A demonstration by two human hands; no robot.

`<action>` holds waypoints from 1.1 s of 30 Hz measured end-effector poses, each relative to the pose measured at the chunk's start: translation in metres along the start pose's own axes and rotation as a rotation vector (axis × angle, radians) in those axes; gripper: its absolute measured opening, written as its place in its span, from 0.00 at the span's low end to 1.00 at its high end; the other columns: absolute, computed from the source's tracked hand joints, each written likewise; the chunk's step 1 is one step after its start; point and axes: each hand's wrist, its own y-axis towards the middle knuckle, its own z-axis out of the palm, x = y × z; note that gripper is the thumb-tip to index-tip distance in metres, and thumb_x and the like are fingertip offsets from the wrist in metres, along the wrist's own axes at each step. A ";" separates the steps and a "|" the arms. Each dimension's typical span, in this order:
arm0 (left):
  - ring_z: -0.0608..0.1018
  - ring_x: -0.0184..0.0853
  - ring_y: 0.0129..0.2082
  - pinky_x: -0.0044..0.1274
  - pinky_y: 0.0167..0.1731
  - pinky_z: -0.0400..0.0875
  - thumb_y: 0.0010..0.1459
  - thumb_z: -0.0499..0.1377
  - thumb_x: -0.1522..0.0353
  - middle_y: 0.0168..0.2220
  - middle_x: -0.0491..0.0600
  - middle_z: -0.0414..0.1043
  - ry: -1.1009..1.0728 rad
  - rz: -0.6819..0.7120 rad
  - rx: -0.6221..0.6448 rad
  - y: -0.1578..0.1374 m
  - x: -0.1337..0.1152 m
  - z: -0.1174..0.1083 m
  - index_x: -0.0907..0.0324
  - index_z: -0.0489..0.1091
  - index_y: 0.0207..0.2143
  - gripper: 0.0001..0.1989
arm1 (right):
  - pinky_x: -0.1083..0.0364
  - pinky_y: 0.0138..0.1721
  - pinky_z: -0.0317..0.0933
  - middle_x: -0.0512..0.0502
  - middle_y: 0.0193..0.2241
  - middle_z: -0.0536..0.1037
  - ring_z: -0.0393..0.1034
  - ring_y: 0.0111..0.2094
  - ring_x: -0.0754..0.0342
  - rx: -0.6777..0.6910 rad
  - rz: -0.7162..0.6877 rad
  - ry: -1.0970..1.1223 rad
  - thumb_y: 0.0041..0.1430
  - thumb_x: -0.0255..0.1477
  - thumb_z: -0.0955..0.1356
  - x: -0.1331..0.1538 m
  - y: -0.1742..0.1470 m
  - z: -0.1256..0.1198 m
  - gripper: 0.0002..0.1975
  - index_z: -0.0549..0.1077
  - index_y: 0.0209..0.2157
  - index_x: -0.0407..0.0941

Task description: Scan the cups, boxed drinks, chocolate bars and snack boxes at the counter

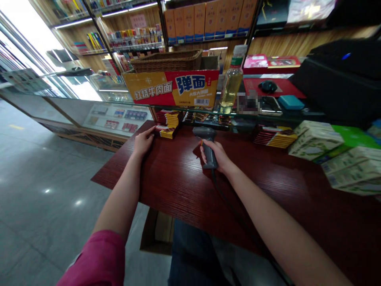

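Observation:
My right hand is wrapped round the handle of a dark grey barcode scanner, its head pointing away from me over the brown wooden tabletop. A black cable runs from the handle's base back along my forearm. My left hand rests at the table's far left, forefinger stretched to the end of a stack of small red-and-yellow packs. It touches the packs without closing round them; its other fingers are partly hidden. A taller pile of similar packs stands just behind.
Along the back edge stand a noodle carton, a wicker basket and a bottle of yellowish liquid. More red-and-yellow packs and green-and-white cartons sit at right. A cardboard box is below the table's front edge.

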 end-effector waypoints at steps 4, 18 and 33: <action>0.81 0.47 0.56 0.37 0.59 0.73 0.59 0.59 0.69 0.56 0.50 0.79 -0.064 0.093 -0.044 -0.006 -0.007 -0.007 0.51 0.71 0.64 0.30 | 0.59 0.13 0.60 0.54 0.22 0.73 0.64 0.15 0.60 -0.025 -0.055 0.035 0.48 0.44 0.77 -0.001 -0.007 -0.005 0.21 0.75 0.36 0.43; 0.73 0.42 0.64 0.37 0.65 0.67 0.67 0.55 0.69 0.64 0.55 0.70 -0.215 0.705 0.124 -0.057 -0.212 0.116 0.52 0.60 0.71 0.30 | 0.60 0.14 0.60 0.56 0.22 0.72 0.65 0.15 0.61 -0.340 -0.242 0.039 0.45 0.45 0.78 0.049 -0.104 -0.117 0.23 0.73 0.35 0.44; 0.77 0.41 0.60 0.36 0.62 0.69 0.67 0.56 0.69 0.59 0.53 0.77 -0.489 0.594 0.136 -0.052 -0.325 0.207 0.54 0.78 0.52 0.15 | 0.60 0.13 0.59 0.57 0.21 0.71 0.64 0.15 0.61 -0.345 -0.271 0.078 0.49 0.45 0.77 0.060 -0.143 -0.157 0.21 0.73 0.35 0.45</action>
